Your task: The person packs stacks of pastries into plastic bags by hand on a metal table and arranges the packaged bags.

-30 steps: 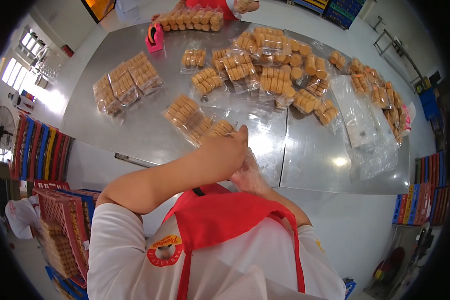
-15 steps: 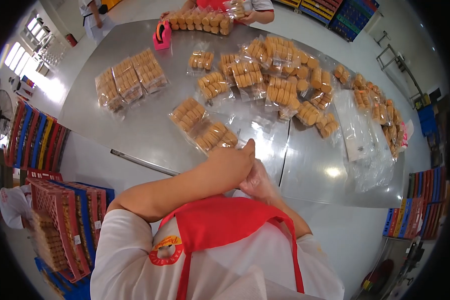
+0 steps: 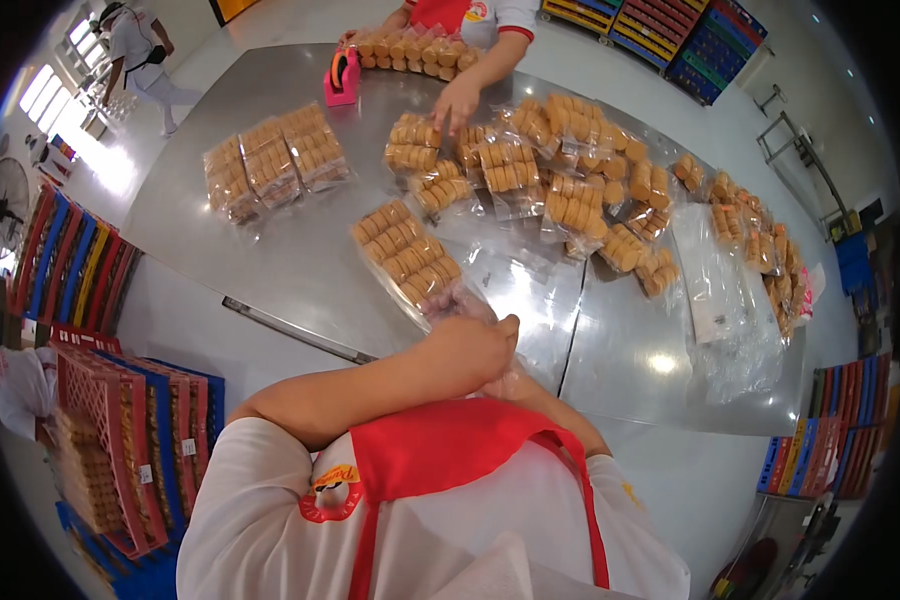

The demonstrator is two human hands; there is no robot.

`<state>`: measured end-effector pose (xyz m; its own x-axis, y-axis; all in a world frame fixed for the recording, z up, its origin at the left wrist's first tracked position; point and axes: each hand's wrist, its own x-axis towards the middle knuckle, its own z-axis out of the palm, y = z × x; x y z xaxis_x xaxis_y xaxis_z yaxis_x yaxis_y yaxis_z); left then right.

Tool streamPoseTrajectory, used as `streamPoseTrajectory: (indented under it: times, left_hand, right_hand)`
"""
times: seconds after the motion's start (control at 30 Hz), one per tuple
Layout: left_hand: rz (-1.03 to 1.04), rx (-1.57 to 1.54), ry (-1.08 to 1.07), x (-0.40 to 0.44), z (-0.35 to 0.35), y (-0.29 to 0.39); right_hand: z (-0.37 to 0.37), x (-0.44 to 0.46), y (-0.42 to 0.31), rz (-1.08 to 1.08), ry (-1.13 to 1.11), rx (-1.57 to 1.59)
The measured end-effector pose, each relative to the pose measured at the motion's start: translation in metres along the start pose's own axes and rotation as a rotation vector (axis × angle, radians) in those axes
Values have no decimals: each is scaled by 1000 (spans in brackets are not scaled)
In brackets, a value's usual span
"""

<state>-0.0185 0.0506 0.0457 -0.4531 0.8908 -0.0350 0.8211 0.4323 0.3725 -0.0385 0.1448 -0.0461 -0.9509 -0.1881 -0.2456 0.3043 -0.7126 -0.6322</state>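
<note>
A clear bag of round biscuits (image 3: pixel 407 255) lies on the steel table in front of me, its loose end towards my hands. My left hand (image 3: pixel 467 350) is closed at that end; what its fingers grip is hidden. My right hand (image 3: pixel 511 382), in a clear plastic glove, is mostly hidden beneath and behind the left one, and its fingers cannot be made out clearly. Pinkish shapes show through plastic beyond my left hand. Other biscuit bags (image 3: pixel 442 187) lie just past this one.
Three packed bags (image 3: pixel 270 160) lie at left on the steel table (image 3: pixel 300 255). A pink tape dispenser (image 3: pixel 341 80) stands at the far edge. More bags (image 3: pixel 575 205) are heaped right of centre, beside empty plastic bags (image 3: pixel 715 290). A co-worker's hand (image 3: pixel 457 103) reaches over the table.
The near bag's biscuits now lie in neater rows, and my hands are lower in view. Across the table, the co-worker's arm has reached in, and a far small bag now shows more biscuits.
</note>
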Motion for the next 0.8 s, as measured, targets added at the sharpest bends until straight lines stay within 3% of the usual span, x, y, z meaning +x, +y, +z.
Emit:
streamPoseTrajectory:
  times: [0.13,0.23,0.33,0.4,0.47,0.53,0.6,0.73,0.8]
  left_hand:
    - [68,50,11,-3,11,-23]
    - [103,-102,209,-16,21,-44]
    - [127,-278,818,-59,21,-59]
    - [-131,-455,1074,-91,29,-72]
    - [-480,-808,1146,-108,55,-104]
    - [-606,-1056,976,-115,80,-131]
    - [-651,-1192,789,-116,87,-137]
    - [-643,-1386,656,-111,84,-120]
    - [-591,-1203,564,-117,86,-109]
  right_hand:
    - [2,13,18,-47,-52,-52]
    - [-5,10,42,-150,-83,-105]
    - [-20,-12,52,-289,-50,-365]
    - [-19,-25,35,-148,108,-924]
    - [-31,-34,39,-397,-71,-1295]
    - [-32,-32,40,-606,-266,-1503]
    - [-16,-26,41,-558,-248,-1556]
    - [-1,1,46,-441,-382,-1537]
    - [6,7,49,-469,-448,-1525]
